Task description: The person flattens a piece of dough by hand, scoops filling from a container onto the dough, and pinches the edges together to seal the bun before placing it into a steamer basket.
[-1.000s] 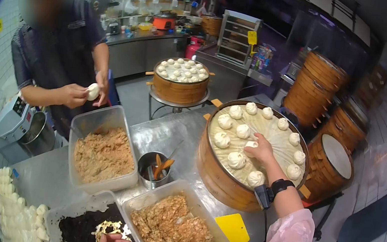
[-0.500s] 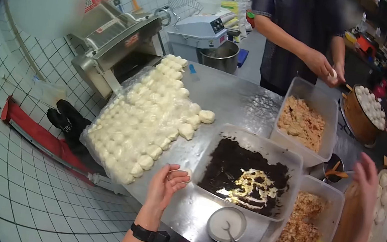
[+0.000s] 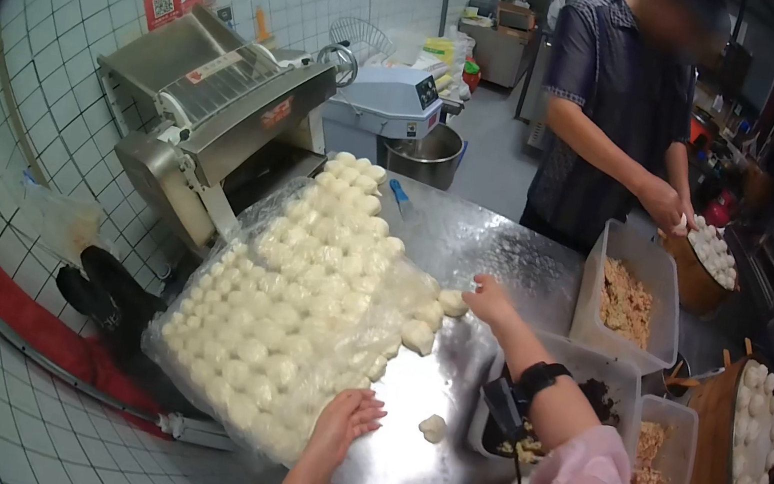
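Observation:
My right hand (image 3: 493, 302) reaches across the steel table, its fingers apart at a dough ball (image 3: 451, 302) on the edge of the batch. Below that ball sits another dough piece (image 3: 418, 335). My left hand (image 3: 347, 425) is held palm inward with its fingers stretched and nothing in them, beside the plastic-covered dough balls (image 3: 273, 325). A small single dough piece (image 3: 432, 429) lies on the table to its right. My right forearm partly hides the tub of dark filling (image 3: 607, 397).
Tubs of pinkish filling (image 3: 628, 301) and brown filling (image 3: 650, 456) stand at the right, near two wooden steamers (image 3: 725, 427) (image 3: 709, 255) of white buns. Across the table, a person (image 3: 618, 127) handles a bun. A dough roller machine (image 3: 225, 115) stands back left.
My right hand has moved from beside the near steamer, over the dark filling, to the dough balls. My left hand stays low by the batch. The camera view has shifted.

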`<state>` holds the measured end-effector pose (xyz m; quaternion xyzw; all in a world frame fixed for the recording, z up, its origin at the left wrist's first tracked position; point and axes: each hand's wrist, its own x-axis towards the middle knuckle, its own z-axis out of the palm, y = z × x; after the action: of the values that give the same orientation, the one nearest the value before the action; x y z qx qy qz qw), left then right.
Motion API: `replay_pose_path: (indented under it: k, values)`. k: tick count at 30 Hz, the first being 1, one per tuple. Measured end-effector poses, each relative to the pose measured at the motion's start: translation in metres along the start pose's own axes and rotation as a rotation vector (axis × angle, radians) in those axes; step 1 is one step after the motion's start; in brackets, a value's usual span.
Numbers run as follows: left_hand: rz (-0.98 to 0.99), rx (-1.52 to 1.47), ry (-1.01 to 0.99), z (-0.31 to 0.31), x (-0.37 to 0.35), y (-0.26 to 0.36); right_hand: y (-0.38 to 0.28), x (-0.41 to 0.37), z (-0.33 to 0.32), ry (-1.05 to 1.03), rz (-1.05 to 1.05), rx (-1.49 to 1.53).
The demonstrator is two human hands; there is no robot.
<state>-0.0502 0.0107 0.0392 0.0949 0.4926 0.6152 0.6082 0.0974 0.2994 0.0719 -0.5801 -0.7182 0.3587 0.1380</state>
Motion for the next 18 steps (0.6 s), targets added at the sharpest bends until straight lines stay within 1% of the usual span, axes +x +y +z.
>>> replay_pose_path:
  k: [1,2,3,4,5,7,8,10,11,13,14,16,17,18]
  values:
    - [-0.030,-0.010,-0.013,-0.007,0.004,-0.002,-0.002,0.013,0.006,0.012,-0.005,-0.003]
    - [-0.024,-0.008,-0.025,-0.013,0.008,-0.004,-0.002,0.023,0.013,-0.019,0.027,-0.181]
    - [-0.075,-0.005,-0.077,-0.019,0.008,-0.006,-0.002,0.031,0.021,-0.052,0.068,-0.356]
    - [-0.127,-0.001,-0.129,-0.020,0.010,-0.002,-0.002,0.039,0.028,-0.042,0.075,-0.352]
    - [-0.133,0.003,-0.137,-0.020,0.012,0.002,-0.002,0.045,0.036,-0.068,0.057,-0.347]
    - [-0.229,0.021,-0.181,-0.019,0.012,0.007,0.002,0.056,0.048,-0.097,0.023,-0.297]
    - [-0.243,0.015,-0.182,-0.022,0.015,0.008,0.006,0.059,0.053,-0.103,0.036,-0.303]
    - [-0.243,0.035,-0.239,-0.024,0.019,0.012,0.011,0.059,0.061,-0.120,-0.020,-0.332]
    - [-0.255,0.028,-0.233,-0.026,0.021,0.014,0.014,0.058,0.064,-0.132,-0.012,-0.335]
    - [-0.229,0.016,-0.252,-0.028,0.026,0.015,0.001,0.044,0.055,-0.169,0.121,-0.574]
    - [-0.246,0.017,-0.245,-0.027,0.024,0.016,0.002,0.039,0.051,-0.183,0.133,-0.570]
    - [-0.234,0.027,-0.281,-0.021,0.026,0.020,0.001,0.034,0.035,-0.289,0.195,-0.700]
    - [-0.228,0.032,-0.312,-0.021,0.028,0.018,-0.001,0.028,0.029,-0.294,0.203,-0.692]
    - [-0.240,0.039,-0.312,-0.018,0.029,0.015,-0.008,0.015,0.019,-0.188,0.179,-0.659]
